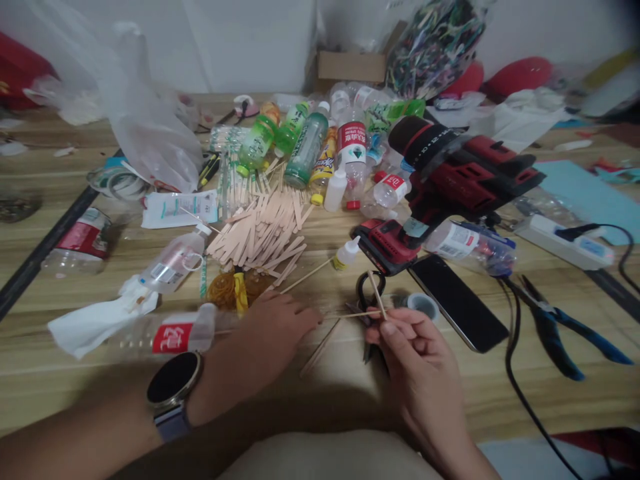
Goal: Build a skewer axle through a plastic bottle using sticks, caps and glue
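Observation:
Pinched between the thumb and fingers of my right hand [420, 353] is a thin wooden stick [377, 293], pointing up. Another thin stick [350, 315] runs sideways from near my left fingertips to my right fingers. My left hand [283, 327] lies palm down on the table with fingers stretched out and its thumb hidden. Just beyond it is a heap of flat wooden craft sticks [260, 230]. Black-handled scissors [367, 293] lie partly behind my right hand. A few loose sticks [320, 350] rest between my hands.
A red cordless drill [450, 173] stands to the right, beside a black phone [459, 303], pliers [555, 327] and a power strip [560, 243]. Several plastic bottles [307, 150] crowd the back. Near the heap are a small glue bottle [346, 255] and rubber bands [223, 291].

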Demonstrator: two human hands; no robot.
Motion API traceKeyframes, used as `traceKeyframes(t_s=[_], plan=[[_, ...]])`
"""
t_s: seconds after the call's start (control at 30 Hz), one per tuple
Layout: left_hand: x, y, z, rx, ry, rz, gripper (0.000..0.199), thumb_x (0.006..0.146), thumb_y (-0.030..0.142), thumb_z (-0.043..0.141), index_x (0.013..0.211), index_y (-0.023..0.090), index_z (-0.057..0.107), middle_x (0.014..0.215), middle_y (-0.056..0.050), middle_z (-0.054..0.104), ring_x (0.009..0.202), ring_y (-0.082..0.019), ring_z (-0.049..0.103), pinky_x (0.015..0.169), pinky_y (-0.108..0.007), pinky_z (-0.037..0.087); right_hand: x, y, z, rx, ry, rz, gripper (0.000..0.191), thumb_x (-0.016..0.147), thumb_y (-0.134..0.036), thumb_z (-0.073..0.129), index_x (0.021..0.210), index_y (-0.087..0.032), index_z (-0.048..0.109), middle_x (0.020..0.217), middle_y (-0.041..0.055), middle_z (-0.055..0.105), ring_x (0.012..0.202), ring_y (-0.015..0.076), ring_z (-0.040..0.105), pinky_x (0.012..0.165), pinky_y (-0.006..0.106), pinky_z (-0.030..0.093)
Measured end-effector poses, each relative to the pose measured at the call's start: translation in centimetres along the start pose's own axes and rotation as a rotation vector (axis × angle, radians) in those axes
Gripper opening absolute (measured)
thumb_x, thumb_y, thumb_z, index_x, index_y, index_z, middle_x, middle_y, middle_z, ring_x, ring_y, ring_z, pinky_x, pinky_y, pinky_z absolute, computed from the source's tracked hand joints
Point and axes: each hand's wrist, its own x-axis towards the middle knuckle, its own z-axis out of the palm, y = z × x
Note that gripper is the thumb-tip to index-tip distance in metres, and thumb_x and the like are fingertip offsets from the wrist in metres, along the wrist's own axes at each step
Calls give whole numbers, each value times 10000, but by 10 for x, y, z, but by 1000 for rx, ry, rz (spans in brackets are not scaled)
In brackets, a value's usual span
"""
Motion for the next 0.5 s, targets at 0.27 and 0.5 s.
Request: traceKeyframes(t_s=[0.27,0.5], plan=[[-5,16,7,-55,102,-54,285,996,103,426,1121,197,664,1110,-61,685,1026,-225,611,925,-375,478,-5,-11,1,107,-123,239,282,661,-387,899,853,-219,779,691,28,719,503,97,565,461,191,455],[8,40,35,-168,231,13,291,980,73,434,1092,199,671,1018,-64,715,957,-229,642,855,-380,529,-12,-9,5,125,-181,274,285,698,-410,871,832,-193,744,653,4,622,482,70,433,446,182,383]])
